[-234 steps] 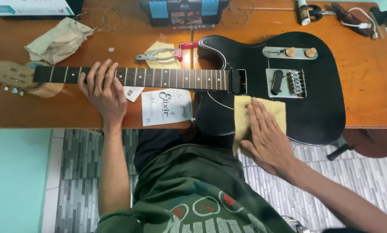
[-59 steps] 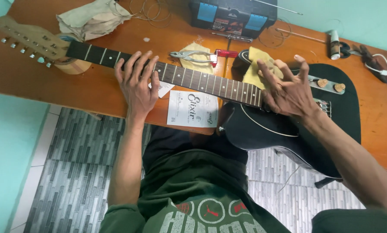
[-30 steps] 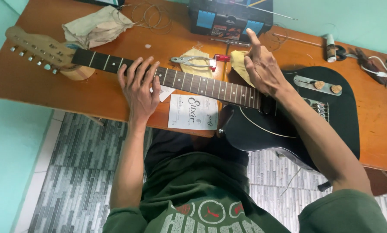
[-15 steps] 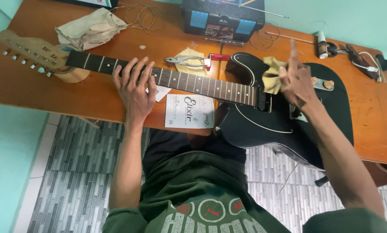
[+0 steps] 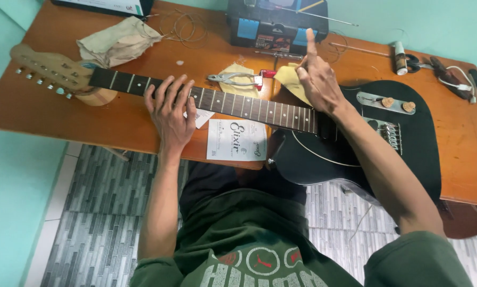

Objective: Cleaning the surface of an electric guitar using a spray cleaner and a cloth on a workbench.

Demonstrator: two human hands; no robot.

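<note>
The black electric guitar (image 5: 355,149) lies flat across the wooden table (image 5: 143,122), its body hanging over the near edge toward my lap and its headstock close to the table's left end. My left hand (image 5: 170,114) rests palm down, fingers spread, on the neck. My right hand (image 5: 318,85) presses a yellow cloth (image 5: 288,78) at the body's upper edge, index finger raised. Pliers (image 5: 233,79) lie just beyond the neck, between my hands. A toolbox (image 5: 275,24) stands at the far edge, with bare table between.
</note>
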